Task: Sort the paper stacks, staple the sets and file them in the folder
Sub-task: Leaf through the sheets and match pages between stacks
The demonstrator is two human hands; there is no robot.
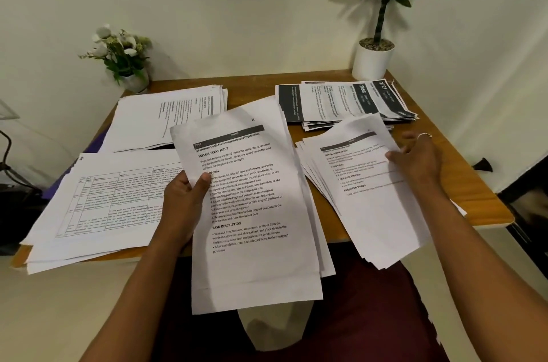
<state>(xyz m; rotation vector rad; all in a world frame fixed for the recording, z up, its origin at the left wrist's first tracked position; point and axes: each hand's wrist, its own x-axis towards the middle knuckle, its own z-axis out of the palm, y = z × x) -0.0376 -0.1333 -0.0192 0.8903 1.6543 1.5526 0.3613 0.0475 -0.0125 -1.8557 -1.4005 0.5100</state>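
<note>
My left hand point(185, 198) grips the left edge of a sheaf of printed sheets point(252, 213), held up over the desk's front edge, thumb on the top page. My right hand point(415, 160) rests on a fanned pile of similar sheets point(364, 192) lying on the desk's right side, thumb on the top sheet; a ring shows on one finger. A stack with printed tables point(103, 198) lies front left. Another white stack point(166, 115) lies back left. Dark-headed sheets point(344, 100) are piled at the back right. A purple folder edge point(56, 183) peeks out under the left stacks.
The wooden desk point(474, 195) stands against a white wall. A small flower pot point(124, 59) sits in the back left corner, a tall plant in a white pot point(373, 59) in the back right. Dark gear and cables point(12, 189) lie left of the desk.
</note>
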